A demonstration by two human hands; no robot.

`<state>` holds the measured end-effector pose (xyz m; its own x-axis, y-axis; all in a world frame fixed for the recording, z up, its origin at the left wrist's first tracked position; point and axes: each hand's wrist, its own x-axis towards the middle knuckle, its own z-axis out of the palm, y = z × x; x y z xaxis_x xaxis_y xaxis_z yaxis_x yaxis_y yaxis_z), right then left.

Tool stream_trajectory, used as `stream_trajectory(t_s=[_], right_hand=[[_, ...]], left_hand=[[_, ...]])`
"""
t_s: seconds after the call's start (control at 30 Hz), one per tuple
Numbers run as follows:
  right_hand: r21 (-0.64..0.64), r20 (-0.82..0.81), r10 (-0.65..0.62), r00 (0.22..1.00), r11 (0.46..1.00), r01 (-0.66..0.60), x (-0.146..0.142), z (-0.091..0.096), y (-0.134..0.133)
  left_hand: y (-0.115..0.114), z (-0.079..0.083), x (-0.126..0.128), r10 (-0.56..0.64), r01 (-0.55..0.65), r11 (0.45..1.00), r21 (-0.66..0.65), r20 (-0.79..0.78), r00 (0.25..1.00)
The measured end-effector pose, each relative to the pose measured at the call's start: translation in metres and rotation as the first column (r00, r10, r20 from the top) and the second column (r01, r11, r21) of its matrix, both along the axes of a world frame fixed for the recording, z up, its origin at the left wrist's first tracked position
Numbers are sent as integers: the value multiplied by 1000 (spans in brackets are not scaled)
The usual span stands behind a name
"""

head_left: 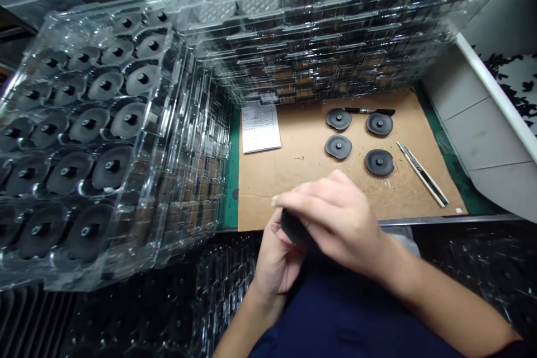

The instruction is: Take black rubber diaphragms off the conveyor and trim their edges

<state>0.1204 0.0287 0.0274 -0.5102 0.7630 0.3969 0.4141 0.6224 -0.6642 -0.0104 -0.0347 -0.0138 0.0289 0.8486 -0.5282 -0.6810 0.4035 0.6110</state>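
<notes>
A black disc (293, 227) is held between both hands, with most of its face hidden. The left hand (279, 257) is cupped beneath it, fingers curled upward. The right hand (335, 218) is laid over it, fingers pressed together and closed across the top. Beyond the grip, four more discs (339, 119) are laid in two rows on a cardboard sheet (293, 179), with a marker (369, 111) just past them and a utility knife (422, 174) to their right. A paper slip (260, 127) is placed at the sheet's far left corner. Stacked clear trays (84, 123) holding discs are seen left of the grip and ahead of it.
</notes>
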Motion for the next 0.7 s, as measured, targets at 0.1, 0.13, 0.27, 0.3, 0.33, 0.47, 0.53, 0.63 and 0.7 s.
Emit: stream_trajectory(t_s=[0.1,0.13,0.27,0.3,0.33,0.47,0.53,0.63,0.7], right_hand=[[-232,76,-132,988,962,146,18,-13,1],[-326,98,-153,983,929,177,25,-20,0],[-622,102,-159,982,760,188,43,-54,-19],[-654,104,-148,983,734,180,44,-62,-25],[-670,112,-131,985,722,172,45,-70,-30],[-641,133,-128,983,745,184,45,-75,-35],[-581,124,-196,973,780,232,44,-59,-28],[-364,35,-300,953,885,292,36,-23,-17],[-166,-51,-207,977,966,197,25,-3,-11]], left_hand=[[0,-2,-8,7,-11,998,61,59,998],[0,-2,-11,-2,-5,997,77,88,996],[-1,-1,-18,-37,17,993,118,169,985],[0,-1,-19,-42,20,993,118,181,983],[0,-1,-19,-47,25,993,116,190,981],[1,-1,-16,-67,41,992,118,222,973],[1,0,-15,-80,50,990,132,234,969],[0,2,-10,-73,45,991,126,230,971],[-1,3,-7,-53,30,993,112,206,977]])
